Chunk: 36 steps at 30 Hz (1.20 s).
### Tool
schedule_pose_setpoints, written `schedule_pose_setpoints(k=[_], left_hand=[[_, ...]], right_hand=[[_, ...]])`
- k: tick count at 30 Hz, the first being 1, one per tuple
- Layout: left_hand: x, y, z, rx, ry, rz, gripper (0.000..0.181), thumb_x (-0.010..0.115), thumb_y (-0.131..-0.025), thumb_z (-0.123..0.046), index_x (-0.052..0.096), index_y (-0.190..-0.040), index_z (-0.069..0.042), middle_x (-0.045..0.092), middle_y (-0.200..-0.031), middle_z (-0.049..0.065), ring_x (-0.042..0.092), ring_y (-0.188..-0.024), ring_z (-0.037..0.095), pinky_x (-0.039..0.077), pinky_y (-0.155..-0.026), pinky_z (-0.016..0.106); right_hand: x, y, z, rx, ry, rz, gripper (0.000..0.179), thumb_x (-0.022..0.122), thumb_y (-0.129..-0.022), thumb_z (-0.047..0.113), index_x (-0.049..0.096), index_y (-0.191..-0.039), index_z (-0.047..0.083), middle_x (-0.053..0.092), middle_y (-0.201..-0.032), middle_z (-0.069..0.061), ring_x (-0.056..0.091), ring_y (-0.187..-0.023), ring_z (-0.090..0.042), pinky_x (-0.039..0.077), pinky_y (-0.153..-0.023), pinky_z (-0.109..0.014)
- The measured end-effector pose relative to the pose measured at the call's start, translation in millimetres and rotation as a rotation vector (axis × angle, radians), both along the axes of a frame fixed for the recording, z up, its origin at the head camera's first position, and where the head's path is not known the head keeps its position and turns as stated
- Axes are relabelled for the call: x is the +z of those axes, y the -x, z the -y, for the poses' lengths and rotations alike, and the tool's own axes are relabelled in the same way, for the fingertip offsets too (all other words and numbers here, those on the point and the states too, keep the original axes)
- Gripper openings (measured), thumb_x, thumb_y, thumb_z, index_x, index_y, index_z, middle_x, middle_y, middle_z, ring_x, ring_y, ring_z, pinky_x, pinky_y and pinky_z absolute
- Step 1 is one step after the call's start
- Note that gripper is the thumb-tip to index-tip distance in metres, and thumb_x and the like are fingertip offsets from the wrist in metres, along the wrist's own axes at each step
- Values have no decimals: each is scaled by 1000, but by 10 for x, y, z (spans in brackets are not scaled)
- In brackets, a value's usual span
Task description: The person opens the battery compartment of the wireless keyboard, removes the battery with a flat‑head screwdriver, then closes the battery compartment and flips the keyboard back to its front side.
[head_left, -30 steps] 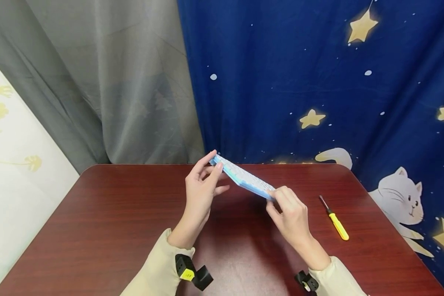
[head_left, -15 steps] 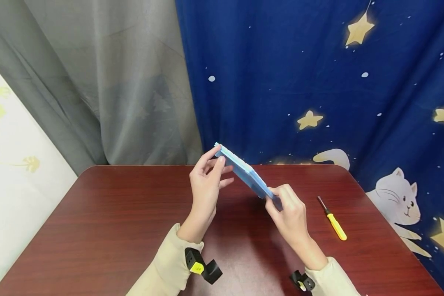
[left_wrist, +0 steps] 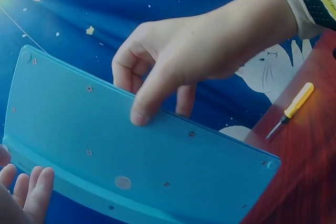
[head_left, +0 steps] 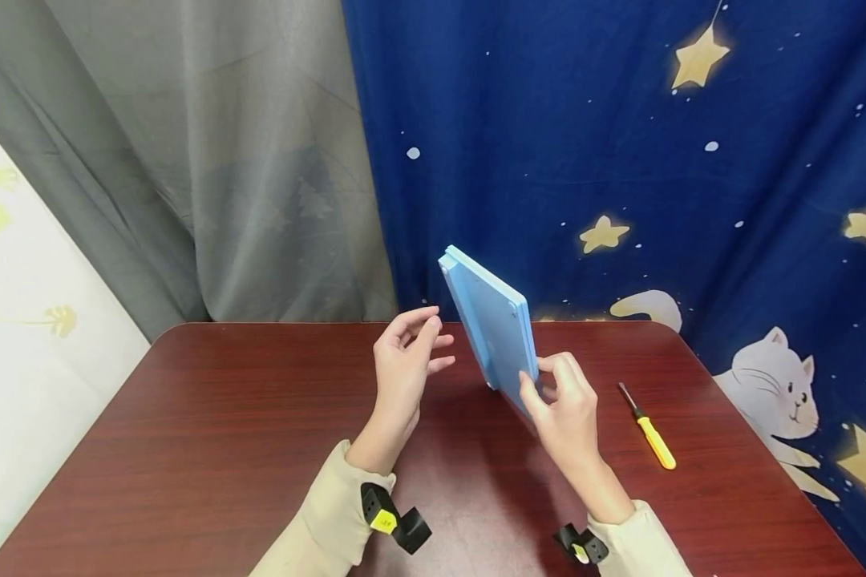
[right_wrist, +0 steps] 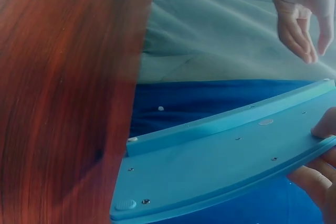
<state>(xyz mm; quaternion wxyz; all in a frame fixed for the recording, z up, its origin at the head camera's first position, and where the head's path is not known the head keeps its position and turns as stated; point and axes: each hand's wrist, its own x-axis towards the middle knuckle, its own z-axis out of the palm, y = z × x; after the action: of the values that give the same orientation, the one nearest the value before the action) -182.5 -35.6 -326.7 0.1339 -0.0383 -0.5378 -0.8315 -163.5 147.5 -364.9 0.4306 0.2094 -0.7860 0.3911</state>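
Note:
A light blue keyboard (head_left: pixel 494 320) is held up on edge over the table, its underside facing me. Small screws dot that underside (left_wrist: pixel 152 145), along with a pale round spot and a raised ridge along one long side. My right hand (head_left: pixel 566 409) pinches one long edge, thumb flat on the underside and fingers behind. Just left of the keyboard is my left hand (head_left: pixel 404 361), apart from it, fingers loosely bent and holding nothing. In the right wrist view, a gap separates the left hand (right_wrist: pixel 304 17) from the keyboard (right_wrist: pixel 210 156). The keys are hidden.
A screwdriver (head_left: pixel 653 437) with a yellow handle lies to the right on the dark red-brown table (head_left: pixel 224 433). Behind the table's far edge hang a grey curtain (head_left: pixel 281 160) and a blue one (head_left: pixel 512 144) with stars and a cat.
The keyboard has turned from key side up to upright, now showing its underside. My left hand has let go of its far corner; the right hand still grips it.

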Motion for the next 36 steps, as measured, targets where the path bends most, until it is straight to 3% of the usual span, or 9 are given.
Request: schedule_pose_setpoints(k=[10, 17, 36], left_hand=[[-250, 65, -48, -42, 61, 105, 20, 63, -86, -10, 63, -103, 1, 59, -81, 6, 62, -69, 16, 53, -61, 41], [-468, 118, -80, -74, 98, 182, 20, 63, -86, -9, 63, -102, 1, 61, -84, 6, 63, -69, 15, 53, -59, 34], [-909, 105, -167, -187, 142, 351, 28, 61, -86, -11, 60, -110, 4, 63, -86, 2, 61, -72, 11, 52, -61, 29]], right_hand=[[19, 12, 14, -19, 33, 21, 22, 72, -70, -9, 58, -86, -1, 57, -82, -9, 63, -78, -21, 51, -54, -29], [37, 13, 13, -25, 58, 28, 23, 73, -71, -8, 59, -88, -3, 57, -82, -11, 63, -77, -24, 51, -53, -32], [13, 43, 38, -35, 107, 36, 26, 75, -68, -10, 59, -88, -5, 58, -81, -13, 64, -64, -24, 51, -52, -30]])
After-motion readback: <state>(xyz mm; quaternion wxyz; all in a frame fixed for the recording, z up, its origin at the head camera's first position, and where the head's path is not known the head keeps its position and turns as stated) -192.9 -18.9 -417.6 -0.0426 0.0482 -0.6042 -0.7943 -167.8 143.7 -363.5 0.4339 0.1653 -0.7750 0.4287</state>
